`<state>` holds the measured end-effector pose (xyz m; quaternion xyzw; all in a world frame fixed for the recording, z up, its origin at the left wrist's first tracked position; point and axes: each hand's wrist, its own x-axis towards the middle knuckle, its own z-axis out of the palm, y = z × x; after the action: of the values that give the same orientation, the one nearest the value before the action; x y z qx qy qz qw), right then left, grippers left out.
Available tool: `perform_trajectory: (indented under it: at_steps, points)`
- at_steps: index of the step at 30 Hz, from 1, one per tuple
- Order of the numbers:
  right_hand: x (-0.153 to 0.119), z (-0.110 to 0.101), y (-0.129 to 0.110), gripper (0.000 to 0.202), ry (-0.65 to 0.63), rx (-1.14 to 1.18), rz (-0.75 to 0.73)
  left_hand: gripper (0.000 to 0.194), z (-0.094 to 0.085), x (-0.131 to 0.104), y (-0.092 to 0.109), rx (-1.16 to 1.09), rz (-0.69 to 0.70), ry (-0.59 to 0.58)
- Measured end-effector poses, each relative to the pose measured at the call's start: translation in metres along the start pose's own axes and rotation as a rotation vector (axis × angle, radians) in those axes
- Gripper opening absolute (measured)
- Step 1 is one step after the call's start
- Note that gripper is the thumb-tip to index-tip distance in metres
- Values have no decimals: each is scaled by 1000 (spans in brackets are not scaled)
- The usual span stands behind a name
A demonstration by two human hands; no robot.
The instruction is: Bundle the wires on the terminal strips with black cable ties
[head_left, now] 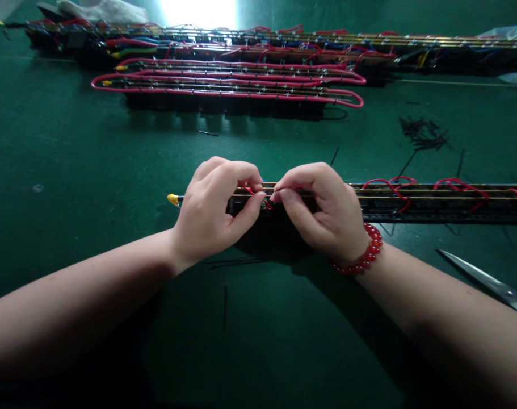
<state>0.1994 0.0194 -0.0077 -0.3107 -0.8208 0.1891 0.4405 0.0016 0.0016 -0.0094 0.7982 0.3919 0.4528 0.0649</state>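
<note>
A long black strip assembly (pixel 445 216) with brass-coloured rails and loops of red wire (pixel 386 184) lies across the table, with a yellow tip (pixel 173 199) at its left end. My left hand (pixel 224 199) is closed in a pinch at the rails, thumb and forefinger beside a bit of red wire. Just right of it, my right hand (pixel 322 204) pinches at the same rails, a red bead bracelet on its wrist. The fingertips nearly meet and hide whatever they hold. Thin black ties (pixel 460 165) stick out of the assembly further right.
Similar assemblies with red wire (pixel 224 94) lie across the back. A small heap of black ties (pixel 422 133) is at the right rear, and scissors (pixel 483 278) lie by my right forearm. Loose ties (pixel 225 307) are scattered on the green table (pixel 71 159).
</note>
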Motion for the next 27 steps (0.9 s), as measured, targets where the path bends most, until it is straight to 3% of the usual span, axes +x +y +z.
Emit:
perform_trajectory:
  at_steps: [5,10,14,20,27]
  points:
    - [-5,2,1,9,63,15,76,20,-1,2,-3,71,-8,40]
    - [-5,0,0,9,166,-127,-43,38,3,-1,-4,233,-109,-144]
    - [-6,0,-3,11,258,-227,-118,36,4,0,-2,328,-137,-260]
    - [-9,6,10,9,281,-36,28,27,4,1,-1,386,-112,-274]
    - [-9,9,13,10,321,31,28,24,2,2,-1,400,-97,-284]
